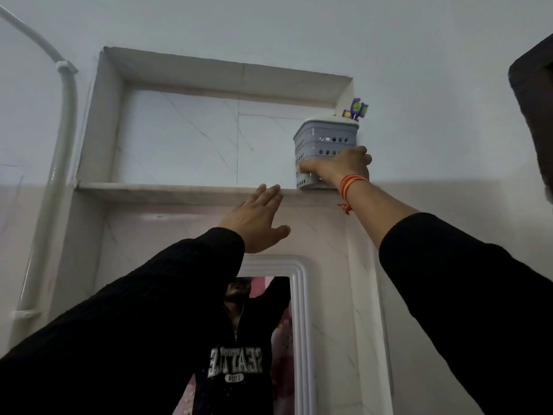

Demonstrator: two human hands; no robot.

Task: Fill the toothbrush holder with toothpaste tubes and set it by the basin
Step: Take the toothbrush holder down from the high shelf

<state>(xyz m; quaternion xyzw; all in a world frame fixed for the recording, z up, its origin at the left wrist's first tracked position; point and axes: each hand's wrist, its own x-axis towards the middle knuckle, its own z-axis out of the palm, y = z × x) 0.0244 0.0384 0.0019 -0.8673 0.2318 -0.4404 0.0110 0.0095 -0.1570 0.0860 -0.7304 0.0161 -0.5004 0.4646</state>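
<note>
So the grey perforated plastic toothbrush holder (324, 145) is sitting up high at the right end of a white marble ledge (167, 188) in a recessed wall niche, with purple and green toothbrush heads (356, 108) poking out the top. The right hand (341, 167), red-orange thread (350, 182) tied round its wrist, is wrapped around the lower part of the holder, thumb on the front and fingers round the side. The left hand (257, 220) is open and flat with fingers spread, fingertips right at the ledge's front edge, holding nothing, and below there's a white-framed mirror (299, 324) showing the black sweatshirt.
</note>
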